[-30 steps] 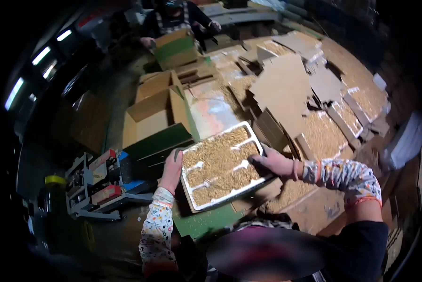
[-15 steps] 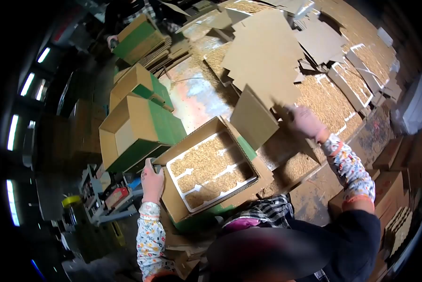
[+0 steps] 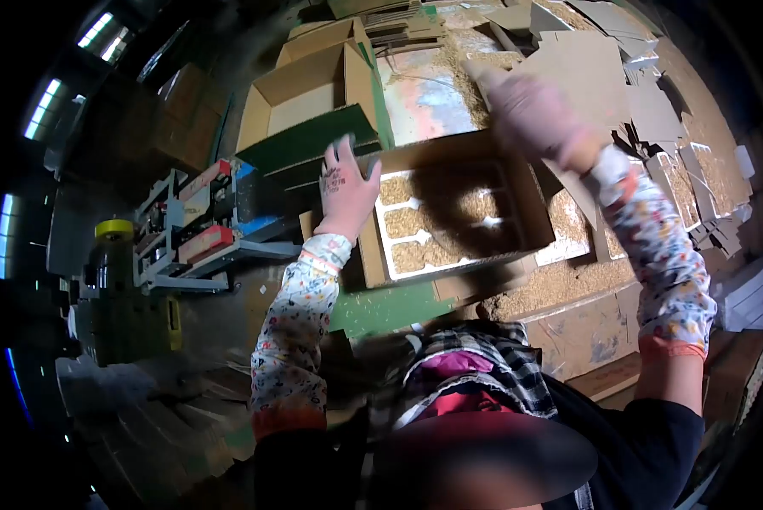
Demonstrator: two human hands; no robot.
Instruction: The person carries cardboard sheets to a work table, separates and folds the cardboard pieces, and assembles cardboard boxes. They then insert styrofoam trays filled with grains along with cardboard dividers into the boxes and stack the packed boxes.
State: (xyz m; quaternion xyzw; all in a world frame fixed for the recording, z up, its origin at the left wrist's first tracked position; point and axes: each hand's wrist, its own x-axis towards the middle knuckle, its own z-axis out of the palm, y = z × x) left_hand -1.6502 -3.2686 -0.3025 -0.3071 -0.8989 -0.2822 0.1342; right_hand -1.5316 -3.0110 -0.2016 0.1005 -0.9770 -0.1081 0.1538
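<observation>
In front of me stands a cardboard box (image 3: 532, 200) with its top uncovered. Inside lies a white tray (image 3: 387, 246) with several compartments, filled with tan shavings-like material (image 3: 424, 253); a dark shadow falls across part of it. My left hand (image 3: 347, 191), in a pale pink glove, is open at the box's left rim with fingers apart; whether it touches the rim is unclear. My right hand (image 3: 534, 119), gloved alike, is over the box's far right corner. Motion smears its fingers, so I cannot make out whether it holds anything.
Beyond my left hand are two uncovered green-and-brown boxes (image 3: 309, 93). A metal frame with red parts (image 3: 207, 225) stands at left. Flat cardboard sheets (image 3: 572, 72) and more filled white trays (image 3: 679, 183) cover the table at right. A green surface (image 3: 390, 314) shows below the box.
My view has turned, and the box appears rotated. My left hand has opened from its grip on the box's left side. My right hand has moved from beside the cardboard sheets to over the box.
</observation>
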